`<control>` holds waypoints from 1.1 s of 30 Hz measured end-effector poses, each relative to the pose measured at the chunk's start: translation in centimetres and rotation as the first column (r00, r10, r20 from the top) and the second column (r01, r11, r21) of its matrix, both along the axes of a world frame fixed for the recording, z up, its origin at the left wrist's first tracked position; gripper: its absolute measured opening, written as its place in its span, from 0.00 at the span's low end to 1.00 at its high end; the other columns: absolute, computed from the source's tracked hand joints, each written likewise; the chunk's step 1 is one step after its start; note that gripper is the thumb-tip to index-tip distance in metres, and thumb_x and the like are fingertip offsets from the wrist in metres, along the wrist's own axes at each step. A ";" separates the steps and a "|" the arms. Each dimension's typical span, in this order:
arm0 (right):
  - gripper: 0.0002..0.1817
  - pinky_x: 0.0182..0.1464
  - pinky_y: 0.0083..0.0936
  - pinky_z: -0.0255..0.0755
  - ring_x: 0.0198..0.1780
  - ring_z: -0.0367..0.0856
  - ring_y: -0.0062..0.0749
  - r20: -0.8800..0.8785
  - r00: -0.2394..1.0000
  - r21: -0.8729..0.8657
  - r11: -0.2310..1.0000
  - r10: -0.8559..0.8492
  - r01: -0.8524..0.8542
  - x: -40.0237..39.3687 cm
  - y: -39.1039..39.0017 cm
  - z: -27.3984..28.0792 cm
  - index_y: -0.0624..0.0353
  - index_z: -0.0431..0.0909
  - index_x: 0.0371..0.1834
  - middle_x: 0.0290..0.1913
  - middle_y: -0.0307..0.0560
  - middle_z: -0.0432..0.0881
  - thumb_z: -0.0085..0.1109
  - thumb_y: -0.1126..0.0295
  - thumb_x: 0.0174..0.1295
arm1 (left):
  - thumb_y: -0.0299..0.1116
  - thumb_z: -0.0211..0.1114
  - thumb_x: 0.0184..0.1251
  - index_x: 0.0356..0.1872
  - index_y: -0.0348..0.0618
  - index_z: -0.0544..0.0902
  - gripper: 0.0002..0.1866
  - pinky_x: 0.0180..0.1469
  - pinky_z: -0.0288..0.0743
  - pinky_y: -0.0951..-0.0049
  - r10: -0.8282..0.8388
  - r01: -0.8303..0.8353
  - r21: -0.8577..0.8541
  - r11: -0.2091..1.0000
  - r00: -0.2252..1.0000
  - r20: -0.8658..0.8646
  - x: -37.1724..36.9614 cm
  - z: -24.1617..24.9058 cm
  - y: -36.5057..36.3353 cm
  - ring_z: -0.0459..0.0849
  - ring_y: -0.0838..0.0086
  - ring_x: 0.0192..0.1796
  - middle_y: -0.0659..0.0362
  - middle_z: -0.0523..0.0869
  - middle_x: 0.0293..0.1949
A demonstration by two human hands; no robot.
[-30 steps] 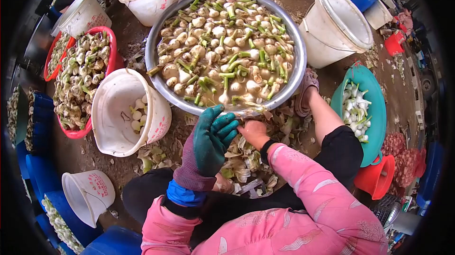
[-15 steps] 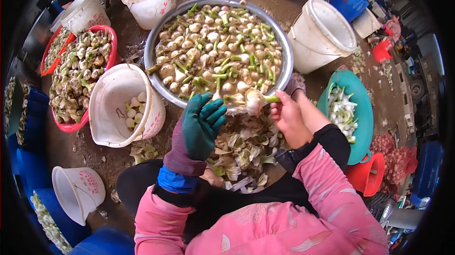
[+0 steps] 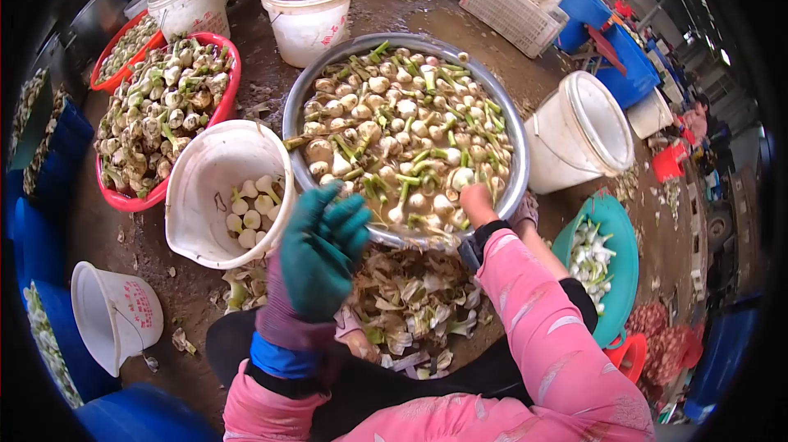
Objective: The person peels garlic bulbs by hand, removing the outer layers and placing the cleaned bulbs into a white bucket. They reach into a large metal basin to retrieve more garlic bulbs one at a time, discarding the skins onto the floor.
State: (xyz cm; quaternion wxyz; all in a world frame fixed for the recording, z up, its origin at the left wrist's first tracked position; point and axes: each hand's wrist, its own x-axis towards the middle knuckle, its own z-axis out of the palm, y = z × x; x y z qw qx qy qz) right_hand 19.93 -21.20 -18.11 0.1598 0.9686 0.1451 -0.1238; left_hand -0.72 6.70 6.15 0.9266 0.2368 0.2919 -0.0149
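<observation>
A green glove covers my left hand [image 3: 322, 253], which is raised with fingers loosely curled and apart, nothing visible in it. It is between a white bucket [image 3: 185, 233] holding several peeled bulbs [image 3: 254, 210] and a large metal basin [image 3: 519, 134]. Garlic-like bulbs with green stems [image 3: 394, 105] float in murky water in the basin. My bare right hand [image 3: 478, 202] reaches over the basin's near right edge into the bulbs. Its fingertips are hidden, so what they hold cannot be seen. Peelings [image 3: 414, 298] lie in a heap below the basin.
Red tubs of bulbs [image 3: 234, 85] stand at the left. White buckets [image 3: 308, 27] [image 3: 579, 126] flank the basin. A teal basin with white stemmed bulbs [image 3: 625, 265] is at the right, near red net sacks [image 3: 657, 343]. Crates [image 3: 513, 11] stand behind; another person is partly visible at top left.
The right hand, earlier holding a large bulb by its green stem at the basin's near edge, is now down among the bulbs. That bulb no longer shows in it. The whole view has shifted.
</observation>
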 end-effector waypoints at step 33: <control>0.12 0.28 0.39 0.68 0.25 0.76 0.44 0.431 0.787 0.774 0.629 -0.441 -0.072 -6.0 2.6 9.9 0.59 0.72 0.28 0.24 0.51 0.76 0.42 0.63 0.59 | 0.49 0.50 0.62 0.52 0.43 0.67 0.24 0.45 0.69 0.72 -0.309 0.309 0.016 0.951 0.950 0.047 -0.7 -3.7 -5.2 0.76 0.70 0.43 0.55 0.76 0.43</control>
